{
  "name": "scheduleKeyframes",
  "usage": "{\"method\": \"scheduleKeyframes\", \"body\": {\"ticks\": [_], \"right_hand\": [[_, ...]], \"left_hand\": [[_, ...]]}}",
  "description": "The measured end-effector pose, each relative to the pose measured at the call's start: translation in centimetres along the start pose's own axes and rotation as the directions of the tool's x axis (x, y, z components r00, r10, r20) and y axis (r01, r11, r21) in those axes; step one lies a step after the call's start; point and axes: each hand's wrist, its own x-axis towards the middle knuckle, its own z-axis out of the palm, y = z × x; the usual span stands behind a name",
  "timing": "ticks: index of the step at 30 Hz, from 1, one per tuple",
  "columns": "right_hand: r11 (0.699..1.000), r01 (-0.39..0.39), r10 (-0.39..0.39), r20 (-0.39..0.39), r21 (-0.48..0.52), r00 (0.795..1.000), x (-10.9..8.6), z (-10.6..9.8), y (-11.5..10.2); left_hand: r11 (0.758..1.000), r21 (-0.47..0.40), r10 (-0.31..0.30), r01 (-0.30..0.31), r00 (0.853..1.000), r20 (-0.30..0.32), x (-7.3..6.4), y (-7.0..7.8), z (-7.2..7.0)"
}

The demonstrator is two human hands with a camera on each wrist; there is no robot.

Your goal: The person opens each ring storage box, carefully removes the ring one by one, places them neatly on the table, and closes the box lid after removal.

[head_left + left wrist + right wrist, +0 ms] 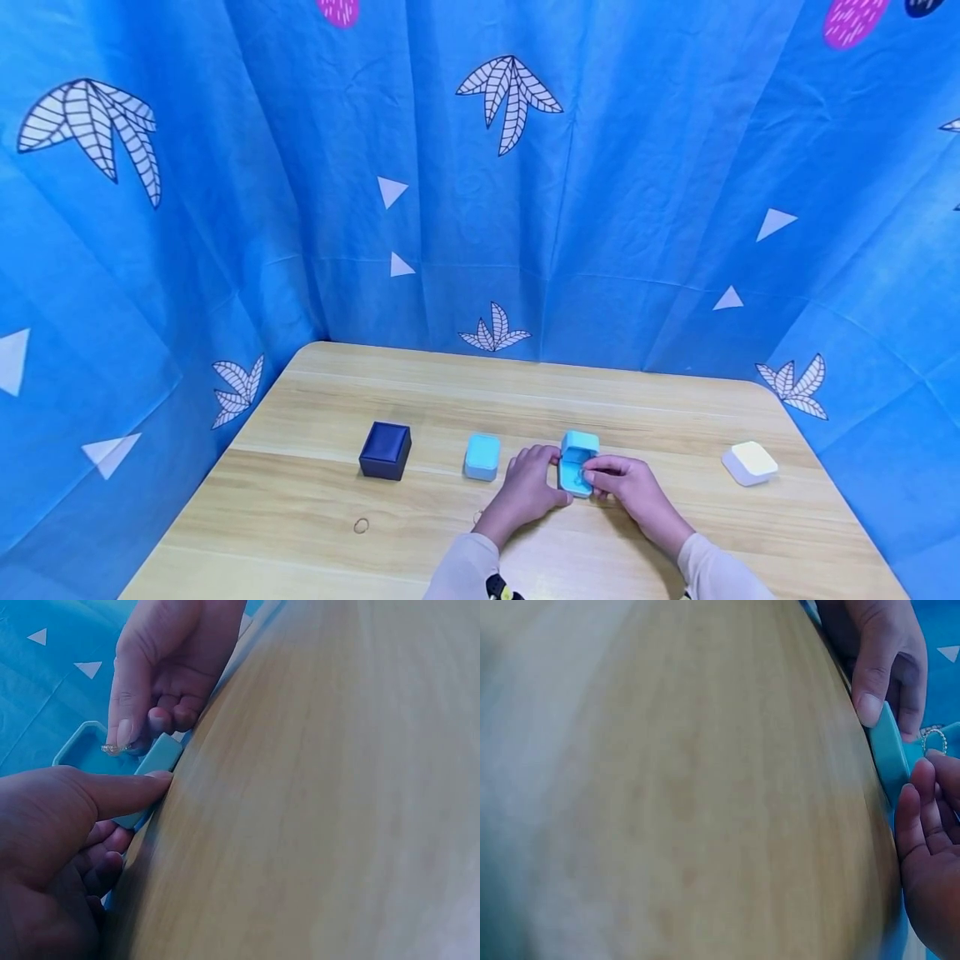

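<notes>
A turquoise ring box [579,443] stands with its lid raised on the wooden table. My left hand [527,487] grips it from the left, thumb on the near side and fingers behind. Over the box's opening, my right hand [633,492] pinches a ring [934,739] between thumb and forefinger. The ring looks gold-coloured and beaded or set with small stones. In the left wrist view the same ring [114,749] shows below the right fingertips, in front of the raised lid.
Left of my hands stand a shut turquoise box [482,457] and a dark blue box [386,450]. A white box with a pale yellow top [750,463] is at the right. One ring [361,526] lies on the table [300,550]. Blue curtain [480,217] surrounds its far sides.
</notes>
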Motion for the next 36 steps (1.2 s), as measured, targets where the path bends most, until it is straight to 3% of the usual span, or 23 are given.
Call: {"method": "scheduleKeyframes", "body": {"ticks": [19,27,36], "right_hand": [[0.997,-0.029,0.03,0.01,-0.066,1.0,-0.9,0.1,-0.3],[0.996,-0.049,0.052,0.032,-0.079,0.998,-1.8,0.1,-0.1],[0.997,-0.02,0.026,0.076,-0.073,0.997,-3.1,0.8,-0.4]], "left_hand": [[1.0,-0.006,0.002,-0.002,1.0,0.007,-0.1,-0.1,0.0],[0.999,-0.001,0.035,-0.035,0.999,-0.011,0.0,-0.3,0.1],[0.999,0.025,0.048,-0.047,0.999,-0.023,0.1,-0.5,0.3]]}}
